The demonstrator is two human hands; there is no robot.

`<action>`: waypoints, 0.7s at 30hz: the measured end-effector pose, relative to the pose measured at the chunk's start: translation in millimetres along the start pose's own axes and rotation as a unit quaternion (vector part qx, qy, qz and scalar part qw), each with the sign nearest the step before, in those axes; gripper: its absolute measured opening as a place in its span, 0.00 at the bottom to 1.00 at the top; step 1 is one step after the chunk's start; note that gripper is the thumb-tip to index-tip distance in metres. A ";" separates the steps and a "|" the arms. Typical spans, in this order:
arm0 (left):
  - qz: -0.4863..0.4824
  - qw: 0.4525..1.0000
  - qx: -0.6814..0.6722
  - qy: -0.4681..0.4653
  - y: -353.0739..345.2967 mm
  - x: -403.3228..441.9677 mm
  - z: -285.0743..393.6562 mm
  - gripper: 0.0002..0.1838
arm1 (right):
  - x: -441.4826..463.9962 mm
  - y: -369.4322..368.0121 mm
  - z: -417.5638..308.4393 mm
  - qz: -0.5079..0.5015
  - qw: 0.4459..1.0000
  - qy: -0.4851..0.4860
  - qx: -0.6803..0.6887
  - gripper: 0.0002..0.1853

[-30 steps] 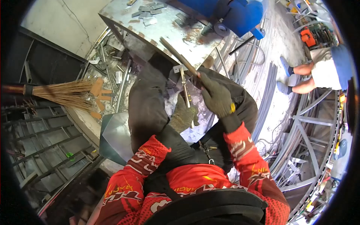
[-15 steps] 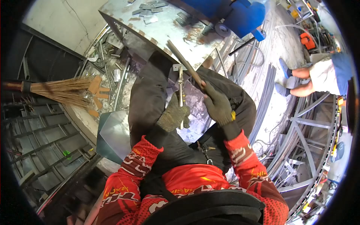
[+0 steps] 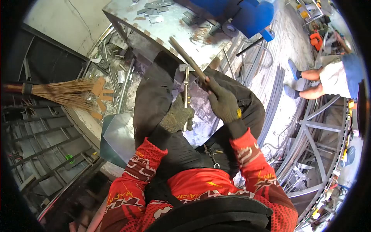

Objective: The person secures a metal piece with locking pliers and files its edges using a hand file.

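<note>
My gloved left hand is closed around locking pliers, which point away from me between my knees. Their jaws hold a small metal plate with a hole in it. In my gloved right hand is a long flat file, its far end over the table. The file slants up and left, just to the right of the plate; whether they touch I cannot tell. Part of the file's near end is hidden by my right hand.
A metal-topped table with small metal plates and a blue machine stands ahead. To the left lies a broom. Long metal bars lie on the right, where another person stands.
My right hand and the file have shifted slightly forward and left. My left hand still holds the pliers in nearly the same place. Something like the other person's arm now shows at upper right.
</note>
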State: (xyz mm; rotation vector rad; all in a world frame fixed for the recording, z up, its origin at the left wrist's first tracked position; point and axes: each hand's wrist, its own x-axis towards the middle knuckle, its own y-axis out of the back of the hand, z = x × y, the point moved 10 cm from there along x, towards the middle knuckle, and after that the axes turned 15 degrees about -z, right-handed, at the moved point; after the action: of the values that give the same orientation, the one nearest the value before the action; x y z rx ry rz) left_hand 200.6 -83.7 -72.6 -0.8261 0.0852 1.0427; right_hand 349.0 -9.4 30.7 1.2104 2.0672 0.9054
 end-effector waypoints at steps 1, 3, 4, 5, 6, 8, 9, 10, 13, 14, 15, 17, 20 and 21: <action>0.001 1.000 0.003 -0.002 -0.2 -0.4 0.7 0.34 | 15.2 1.3 0.3 0.002 1.000 0.003 0.001 0.28; -0.006 1.000 -0.028 0.006 -2.0 -1.6 -0.8 0.34 | 35.7 3.1 -7.3 0.014 0.999 0.040 -0.020 0.29; -0.006 1.000 -0.026 0.005 -2.5 -3.1 2.0 0.34 | 33.1 4.2 -8.0 0.017 0.999 0.041 -0.019 0.29; -0.009 1.000 0.008 0.018 -4.0 -3.8 2.8 0.34 | 25.9 4.4 -6.0 0.009 0.999 0.033 -0.013 0.30; -0.011 0.999 0.041 0.031 -5.3 -3.4 3.6 0.34 | 17.3 4.1 -3.4 0.002 1.000 0.025 -0.007 0.30; -0.009 0.999 0.038 0.030 -2.5 -2.2 2.2 0.34 | -13.7 -2.3 7.3 0.001 1.000 0.014 0.007 0.30; -0.004 0.999 0.037 0.030 -0.8 -2.7 -0.2 0.34 | -32.4 -7.6 15.6 0.000 1.000 0.001 0.024 0.30; -0.005 0.999 0.034 0.030 -0.3 -2.4 -1.3 0.34 | -45.0 -10.3 20.3 0.001 0.999 -0.011 0.041 0.30; -0.020 0.999 0.034 0.025 -4.3 -3.9 -2.2 0.35 | -40.1 -5.7 18.2 0.023 1.000 0.006 0.008 0.31; -0.024 1.000 0.006 0.015 -6.5 -5.8 0.8 0.35 | -29.6 -0.9 14.6 0.038 0.999 0.018 -0.013 0.31; -0.026 0.999 -0.021 0.002 -8.0 -6.7 5.2 0.36 | -12.6 0.3 13.9 0.025 1.000 0.002 -0.018 0.31; -0.043 0.998 -0.033 0.009 -11.7 -9.2 8.7 0.37 | 18.4 6.0 9.9 0.024 1.000 -0.003 -0.020 0.32; -0.069 0.997 -0.033 -0.002 -12.0 -9.7 10.6 0.37 | 11.0 10.1 5.3 0.006 1.000 -0.012 -0.027 0.31; -0.079 0.996 -0.028 -0.014 -12.2 -7.9 10.3 0.38 | -13.7 2.1 28.4 0.004 0.996 -0.040 0.075 0.30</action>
State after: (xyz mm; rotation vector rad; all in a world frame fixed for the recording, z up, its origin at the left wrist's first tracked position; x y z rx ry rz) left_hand 202.9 -85.8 -55.1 -0.8537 -0.0326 0.9114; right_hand 377.2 -13.4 17.0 1.3110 2.0978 0.7030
